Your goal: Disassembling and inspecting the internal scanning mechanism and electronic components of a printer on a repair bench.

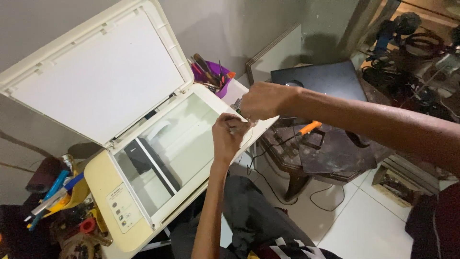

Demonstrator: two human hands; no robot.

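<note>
A cream flatbed printer-scanner rests on my lap with its white lid raised and the glass plate exposed. Both hands meet at the scanner's far right corner. My left hand comes up from below, its fingers curled over the cream rim beside the glass. Just above it, my right hand reaches in from the right, fist closed around a small dark tool that is mostly hidden. The two hands almost touch.
A purple cup of screwdrivers stands behind the scanner. To the right are a black box and a dark wooden table bearing an orange-handled tool with a cable. Loose tools lie at the left. White tiled floor shows below.
</note>
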